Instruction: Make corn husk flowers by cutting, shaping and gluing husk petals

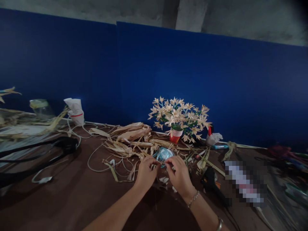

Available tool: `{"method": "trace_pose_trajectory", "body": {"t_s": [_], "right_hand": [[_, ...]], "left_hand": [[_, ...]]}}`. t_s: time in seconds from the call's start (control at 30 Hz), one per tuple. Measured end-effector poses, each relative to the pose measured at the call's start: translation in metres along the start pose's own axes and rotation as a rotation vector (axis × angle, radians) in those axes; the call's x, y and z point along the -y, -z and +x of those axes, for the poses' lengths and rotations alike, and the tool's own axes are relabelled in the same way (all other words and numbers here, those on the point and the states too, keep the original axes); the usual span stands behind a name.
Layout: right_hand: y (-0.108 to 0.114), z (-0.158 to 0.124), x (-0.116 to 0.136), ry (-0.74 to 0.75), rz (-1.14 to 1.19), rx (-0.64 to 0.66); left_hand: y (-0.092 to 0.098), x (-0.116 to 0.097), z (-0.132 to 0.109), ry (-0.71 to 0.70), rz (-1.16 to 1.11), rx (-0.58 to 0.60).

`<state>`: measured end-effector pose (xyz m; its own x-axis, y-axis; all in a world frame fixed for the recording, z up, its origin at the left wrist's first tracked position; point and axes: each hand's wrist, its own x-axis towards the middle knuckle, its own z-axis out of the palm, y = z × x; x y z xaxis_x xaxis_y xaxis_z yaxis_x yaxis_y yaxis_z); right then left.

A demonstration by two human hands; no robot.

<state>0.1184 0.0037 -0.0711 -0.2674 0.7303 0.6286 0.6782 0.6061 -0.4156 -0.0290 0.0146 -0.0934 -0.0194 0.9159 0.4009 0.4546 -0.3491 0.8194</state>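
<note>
A blue partition (192,70) lines the far edge of the brown table (96,199), roomy at front left. Pixelation masks a pale strip (244,184). Left hand (147,170) and right hand (179,175), by a blue-white bundle (165,153), pinch a thin piece (162,162).

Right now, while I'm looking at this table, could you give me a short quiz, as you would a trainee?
1. True or false: the cup holding the pale flowers is plain blue.
2. Which wrist wears the chain bracelet: A) left, B) right, C) neither?
3. What colour is the rounded bundle just beyond the left hand and right hand?

Key: 1. False, it is red and white. 2. B. 3. Light blue, with paler patches.
</note>
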Motion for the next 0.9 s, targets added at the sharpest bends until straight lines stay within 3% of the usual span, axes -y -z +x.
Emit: {"method": "trace_pose_trajectory", "body": {"t_s": [0.9], "right_hand": [[-0.0032,0.0007,0.0003,-0.005,-0.078,-0.048]], "left_hand": [[-0.0024,-0.0021,-0.0018,-0.106,0.107,-0.004]]}}
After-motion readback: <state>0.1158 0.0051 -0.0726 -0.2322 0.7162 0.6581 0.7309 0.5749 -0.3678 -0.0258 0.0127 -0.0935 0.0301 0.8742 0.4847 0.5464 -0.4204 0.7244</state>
